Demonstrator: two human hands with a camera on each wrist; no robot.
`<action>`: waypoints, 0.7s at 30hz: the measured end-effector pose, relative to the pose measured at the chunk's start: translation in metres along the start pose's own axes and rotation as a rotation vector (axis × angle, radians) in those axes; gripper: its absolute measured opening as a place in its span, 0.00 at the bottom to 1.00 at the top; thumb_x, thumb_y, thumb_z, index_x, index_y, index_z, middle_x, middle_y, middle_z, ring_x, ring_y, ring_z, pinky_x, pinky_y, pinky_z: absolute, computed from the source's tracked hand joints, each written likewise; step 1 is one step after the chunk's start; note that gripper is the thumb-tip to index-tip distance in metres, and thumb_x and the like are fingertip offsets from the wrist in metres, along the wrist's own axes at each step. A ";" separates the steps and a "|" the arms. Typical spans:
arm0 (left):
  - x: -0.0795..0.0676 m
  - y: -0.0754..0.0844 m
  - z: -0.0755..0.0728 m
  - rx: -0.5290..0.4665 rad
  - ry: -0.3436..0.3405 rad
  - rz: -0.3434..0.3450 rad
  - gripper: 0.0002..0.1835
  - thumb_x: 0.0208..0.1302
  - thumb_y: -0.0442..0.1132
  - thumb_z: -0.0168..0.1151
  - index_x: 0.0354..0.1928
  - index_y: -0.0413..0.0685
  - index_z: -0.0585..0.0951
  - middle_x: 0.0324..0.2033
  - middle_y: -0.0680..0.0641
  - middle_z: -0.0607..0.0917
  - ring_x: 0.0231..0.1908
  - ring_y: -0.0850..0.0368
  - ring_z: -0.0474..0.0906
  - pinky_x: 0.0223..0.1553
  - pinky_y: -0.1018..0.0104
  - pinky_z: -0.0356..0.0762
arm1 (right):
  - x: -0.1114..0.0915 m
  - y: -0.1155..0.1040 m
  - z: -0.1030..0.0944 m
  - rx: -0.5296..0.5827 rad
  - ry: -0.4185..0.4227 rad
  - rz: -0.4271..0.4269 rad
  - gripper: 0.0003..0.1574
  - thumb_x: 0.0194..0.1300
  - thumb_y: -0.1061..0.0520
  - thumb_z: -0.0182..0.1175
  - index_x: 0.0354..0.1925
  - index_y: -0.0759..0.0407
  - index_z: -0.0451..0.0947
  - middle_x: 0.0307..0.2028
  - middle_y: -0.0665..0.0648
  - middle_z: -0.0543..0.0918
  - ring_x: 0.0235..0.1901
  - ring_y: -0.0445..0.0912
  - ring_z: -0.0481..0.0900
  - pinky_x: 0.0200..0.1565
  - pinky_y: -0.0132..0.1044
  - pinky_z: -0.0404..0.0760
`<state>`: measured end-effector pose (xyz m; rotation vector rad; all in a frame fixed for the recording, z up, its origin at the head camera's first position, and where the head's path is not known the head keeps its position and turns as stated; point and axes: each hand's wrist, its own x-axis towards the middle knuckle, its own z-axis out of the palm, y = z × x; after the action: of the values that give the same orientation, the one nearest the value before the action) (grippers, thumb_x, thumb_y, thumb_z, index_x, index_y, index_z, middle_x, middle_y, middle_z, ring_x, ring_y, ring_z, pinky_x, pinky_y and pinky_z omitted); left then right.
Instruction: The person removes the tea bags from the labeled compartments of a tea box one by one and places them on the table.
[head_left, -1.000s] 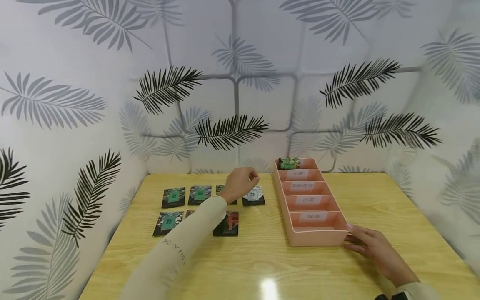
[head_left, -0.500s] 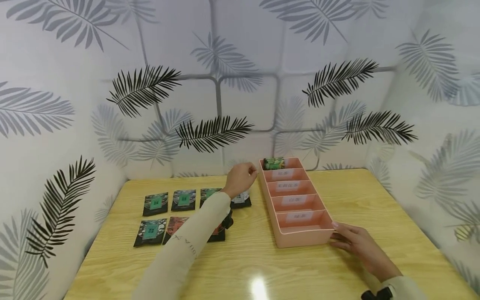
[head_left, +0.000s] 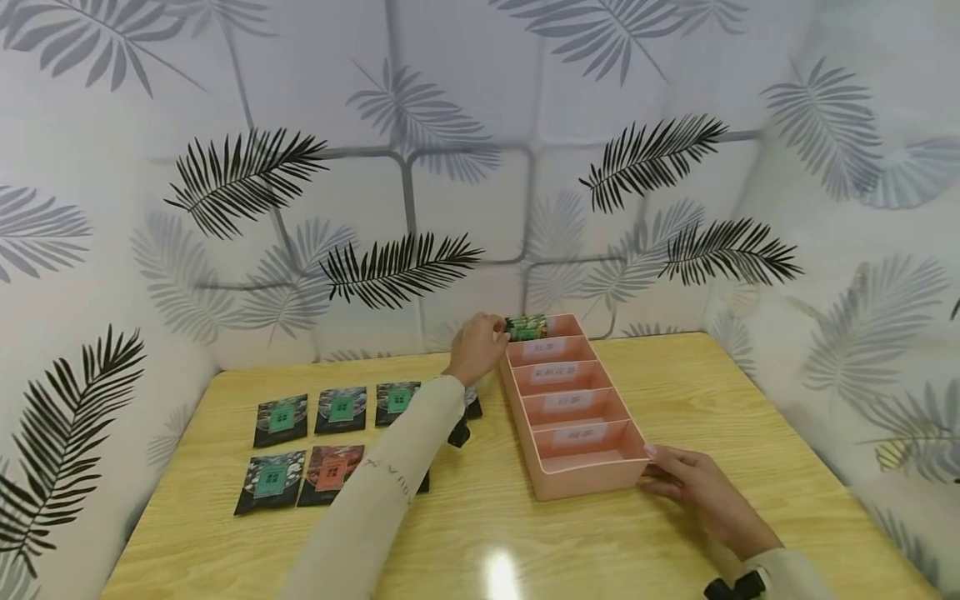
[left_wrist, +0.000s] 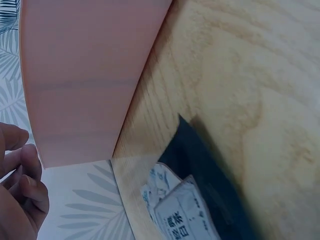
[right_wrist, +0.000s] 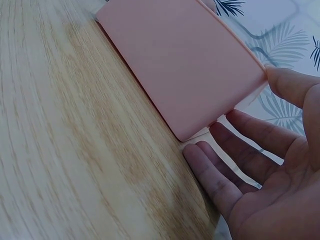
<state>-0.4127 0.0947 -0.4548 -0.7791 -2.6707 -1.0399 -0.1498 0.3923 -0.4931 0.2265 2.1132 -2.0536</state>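
A pink divided box [head_left: 585, 483] with labelled compartments stands lengthwise on the table. Small green-and-black packets [head_left: 527, 327] lie in its farthest compartment. My left hand [head_left: 478, 346] is at the box's far left corner, fingertips close beside those packets. Its fingers curl loosely in the left wrist view, with nothing visible between them; whether they touch the box is unclear. At the near right corner, my right hand [head_left: 693, 492] touches the box, thumb [right_wrist: 287, 82] at the rim and fingers extended against the wall. Below my left wrist lies a white-labelled sachet [left_wrist: 187, 215], mostly covered in the head view.
Several dark sachets with green or red labels, such as a green-labelled sachet [head_left: 281, 419] and a red-labelled sachet [head_left: 332, 473], lie in two rows on the left. My left sleeve partly covers the front row. A leaf-patterned backdrop [head_left: 420, 208] rises behind the wooden table [head_left: 480, 533].
My left hand has moved from above the sachets to the box's far left corner. My right hand stays at the near right corner. The head view has turned to the right.
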 end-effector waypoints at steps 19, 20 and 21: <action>0.016 0.016 0.016 0.163 -0.032 -0.084 0.12 0.76 0.41 0.59 0.51 0.44 0.86 0.45 0.45 0.81 0.40 0.52 0.78 0.42 0.55 0.79 | -0.002 -0.004 0.000 0.008 -0.030 0.006 0.40 0.81 0.45 0.53 0.70 0.79 0.65 0.54 0.55 0.85 0.52 0.44 0.84 0.58 0.46 0.80; 0.016 0.016 0.016 0.163 -0.034 -0.083 0.10 0.76 0.41 0.59 0.49 0.44 0.86 0.43 0.46 0.81 0.39 0.52 0.78 0.41 0.55 0.79 | -0.002 -0.004 0.000 0.005 -0.035 0.001 0.40 0.81 0.45 0.53 0.70 0.79 0.64 0.54 0.55 0.85 0.52 0.44 0.84 0.58 0.46 0.80; 0.017 0.016 0.016 0.162 -0.035 -0.079 0.09 0.76 0.41 0.59 0.46 0.45 0.85 0.41 0.46 0.80 0.37 0.53 0.77 0.40 0.56 0.78 | -0.003 -0.004 0.000 0.002 -0.036 -0.001 0.40 0.81 0.45 0.52 0.70 0.79 0.64 0.55 0.55 0.85 0.52 0.44 0.84 0.58 0.46 0.80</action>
<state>-0.4180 0.1221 -0.4522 -0.6710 -2.7933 -0.8195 -0.1482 0.3927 -0.4888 0.1878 2.0904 -2.0447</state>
